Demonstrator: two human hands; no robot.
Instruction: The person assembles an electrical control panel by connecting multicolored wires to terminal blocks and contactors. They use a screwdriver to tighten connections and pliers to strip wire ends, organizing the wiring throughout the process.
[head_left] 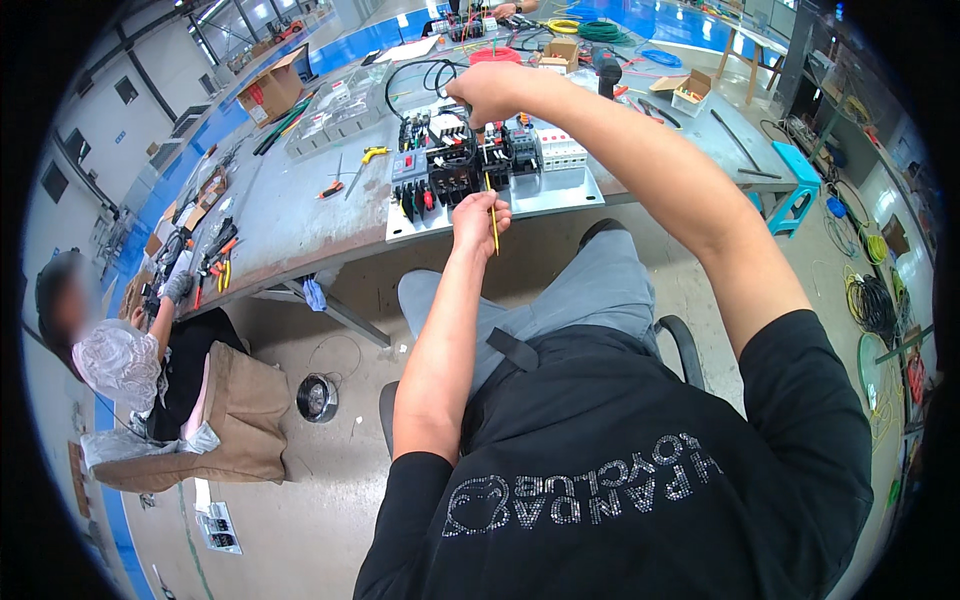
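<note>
My left hand (481,222) is closed in a pinch on a thin yellow wire (495,232) at the front edge of a metal mounting plate (560,195). The wire runs up toward the black contactors (455,165) in the middle of the plate. Above them my right hand (490,92) is closed around what looks like a screwdriver, mostly hidden by the fist, pointing down at the components. On the plate also sit a grey circuit breaker (408,165) at the left and a row of white breakers (562,149) at the right.
Left of the plate lie a yellow-handled tool (374,154) and a clear parts tray (335,118). A cordless drill (606,72) and an open carton (690,93) stand beyond my right arm. A co-worker with a gloved hand (177,287) sits at the left; a turquoise stool (795,190) stands right.
</note>
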